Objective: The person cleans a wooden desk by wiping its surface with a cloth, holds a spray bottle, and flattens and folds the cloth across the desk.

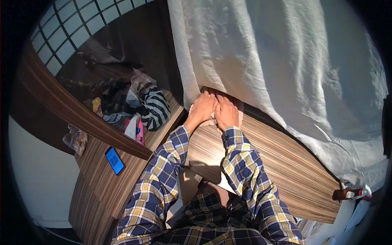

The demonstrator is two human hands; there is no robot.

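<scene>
A pale pinkish cloth [210, 121] lies bunched on the wood-grain tabletop [261, 151], at its far edge by the curtain. My left hand [201, 108] presses down on this cloth, fingers bent over it. Close beside it, my right hand [226, 112] also grips the cloth, its fingertips near those of my left hand. Both arms reach straight forward in checked sleeves. The fingertips are partly lost against the curtain's lower hem, and much of the cloth is hidden under my palms.
A white curtain [281, 53] hangs along the far side. On the left shelf are a striped cloth bundle [155, 107], a pink packet [139, 131] and a lit phone [114, 161]. A brown spray bottle [345, 194] is at the table's right end.
</scene>
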